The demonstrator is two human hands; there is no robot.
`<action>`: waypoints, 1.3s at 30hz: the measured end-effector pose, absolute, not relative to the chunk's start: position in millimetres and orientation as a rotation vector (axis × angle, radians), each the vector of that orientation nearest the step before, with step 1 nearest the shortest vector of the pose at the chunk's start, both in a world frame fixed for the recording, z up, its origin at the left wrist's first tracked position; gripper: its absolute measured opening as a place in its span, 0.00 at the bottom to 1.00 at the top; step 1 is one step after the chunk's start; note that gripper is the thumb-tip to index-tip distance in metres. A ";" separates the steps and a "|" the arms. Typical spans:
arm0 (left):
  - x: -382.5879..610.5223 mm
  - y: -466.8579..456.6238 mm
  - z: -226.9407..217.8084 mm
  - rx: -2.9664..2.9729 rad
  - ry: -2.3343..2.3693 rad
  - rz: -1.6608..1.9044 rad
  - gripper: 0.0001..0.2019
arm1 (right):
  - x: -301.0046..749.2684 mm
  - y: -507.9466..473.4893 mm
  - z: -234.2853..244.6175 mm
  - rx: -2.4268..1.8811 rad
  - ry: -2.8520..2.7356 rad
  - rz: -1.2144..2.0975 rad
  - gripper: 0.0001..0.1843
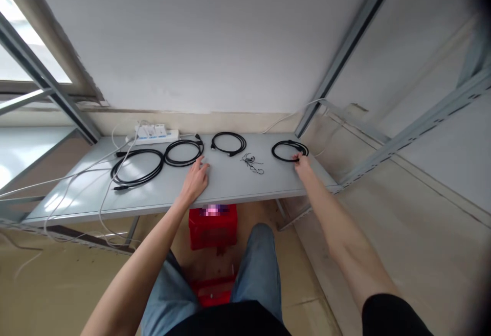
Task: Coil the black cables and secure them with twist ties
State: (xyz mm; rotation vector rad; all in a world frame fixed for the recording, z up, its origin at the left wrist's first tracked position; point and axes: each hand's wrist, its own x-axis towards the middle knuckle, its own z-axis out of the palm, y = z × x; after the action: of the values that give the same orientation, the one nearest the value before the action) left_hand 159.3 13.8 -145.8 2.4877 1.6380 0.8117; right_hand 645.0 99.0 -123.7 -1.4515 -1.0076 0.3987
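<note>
Several coiled black cables lie on a grey shelf board (230, 185). My right hand (303, 164) reaches to the far right coil (289, 150) and its fingers pinch the near edge of that coil. My left hand (197, 177) lies flat on the board with fingers spread, just below a middle-left coil (183, 152). Another coil (229, 143) sits at the centre back. The largest coil (137, 168) is at the left. A small bunch of thin black wire ties (252, 163) lies between my hands.
A white power strip (153, 133) sits at the back left with white cords (76, 182) trailing over the board's left side. Metal rack posts (337, 65) slant on both sides. A red crate (213, 226) stands on the floor under the board, by my knees.
</note>
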 end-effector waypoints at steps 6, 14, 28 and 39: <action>160.6 12.9 -145.8 2.511 1.648 0.811 0.23 | 628.5 83.6 -147.5 -1.925 -1.071 0.187 0.17; 159.8 14.5 -144.7 2.527 1.671 0.744 0.19 | 595.1 47.0 -163.9 -2.195 -1.680 -0.227 0.24; 126.9 7.1 -114.4 2.887 1.389 0.343 0.11 | 572.5 21.5 -141.4 -1.971 -1.970 -0.349 0.14; 104.8 8.1 -129.1 2.513 1.875 0.337 0.11 | 577.5 36.0 -146.5 -2.123 -1.871 -0.105 0.10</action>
State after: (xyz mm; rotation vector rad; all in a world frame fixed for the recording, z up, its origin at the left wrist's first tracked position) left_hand 104.8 8.1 -129.1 2.5134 1.8749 0.3374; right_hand 577.5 36.0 -146.5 -2.1233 -1.8711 -0.1048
